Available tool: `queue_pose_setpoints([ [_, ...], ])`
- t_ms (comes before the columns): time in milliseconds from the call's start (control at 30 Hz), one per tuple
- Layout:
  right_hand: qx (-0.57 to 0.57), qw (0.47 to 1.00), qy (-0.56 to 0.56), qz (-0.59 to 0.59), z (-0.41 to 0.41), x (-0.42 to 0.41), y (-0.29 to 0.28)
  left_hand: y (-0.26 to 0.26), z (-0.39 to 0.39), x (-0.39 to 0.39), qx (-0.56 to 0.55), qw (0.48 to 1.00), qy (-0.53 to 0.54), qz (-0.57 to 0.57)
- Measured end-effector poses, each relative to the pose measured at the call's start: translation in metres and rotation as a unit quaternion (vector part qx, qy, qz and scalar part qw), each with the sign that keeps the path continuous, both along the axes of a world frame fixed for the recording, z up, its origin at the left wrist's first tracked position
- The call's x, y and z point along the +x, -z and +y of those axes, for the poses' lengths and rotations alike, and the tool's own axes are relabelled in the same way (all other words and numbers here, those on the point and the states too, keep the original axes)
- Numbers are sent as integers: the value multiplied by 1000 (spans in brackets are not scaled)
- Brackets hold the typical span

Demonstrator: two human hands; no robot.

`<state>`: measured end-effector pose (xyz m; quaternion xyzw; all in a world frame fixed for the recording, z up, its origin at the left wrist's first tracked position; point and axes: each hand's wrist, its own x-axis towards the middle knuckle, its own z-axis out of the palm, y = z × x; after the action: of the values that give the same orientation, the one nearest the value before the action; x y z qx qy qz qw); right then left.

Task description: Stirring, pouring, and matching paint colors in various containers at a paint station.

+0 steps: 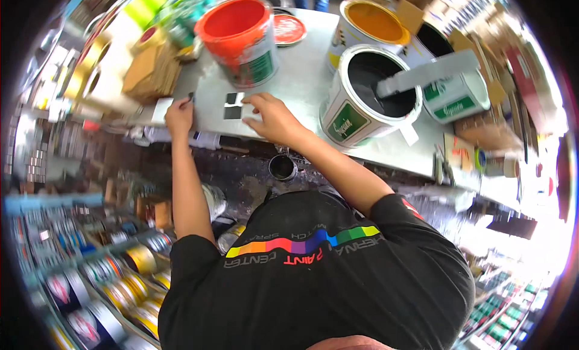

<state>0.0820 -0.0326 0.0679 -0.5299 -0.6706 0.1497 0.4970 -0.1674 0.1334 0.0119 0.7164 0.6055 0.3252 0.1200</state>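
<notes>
My left hand [179, 116] is near the left part of the metal tabletop [298, 72], fingers pinched on a small dark piece [191, 96]. A white card [162, 110] lies just left of it. A small card with dark painted squares [233, 112] rests flat between my hands. My right hand [276, 121] is at the card's right edge, thumb and fingers apart; whether a fingertip touches the card I cannot tell. To the right stands an open paint can [346, 126] of dark grey paint. A paint-coated grey stirring paddle [429, 72] leans out over its rim.
Behind stand a can smeared with red-orange paint [239, 42], a red-topped lid [289, 30] and a can of ochre-yellow paint [368, 24]. A white can [457, 96] lies tilted at right. Cardboard pieces [151, 74] sit at left. A dark container [283, 167] is below the table edge.
</notes>
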Motion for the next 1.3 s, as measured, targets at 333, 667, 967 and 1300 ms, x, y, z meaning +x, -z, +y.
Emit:
queue_pose_setpoints([
  [333,55,825,559,58,-126,204,-136,-71,-99,84,154,969,178,-77],
  [667,-131,957,253,50,-76,150,-217,-85,-229,232,-59,702,706,-76],
  [967,-249,940,152,174,-168,202,-16,-204,-262,220,-148,683,689,-192],
  [1300,-141,974,147,96,-106,128,2,-294,-156,322,13,858,512,-32],
])
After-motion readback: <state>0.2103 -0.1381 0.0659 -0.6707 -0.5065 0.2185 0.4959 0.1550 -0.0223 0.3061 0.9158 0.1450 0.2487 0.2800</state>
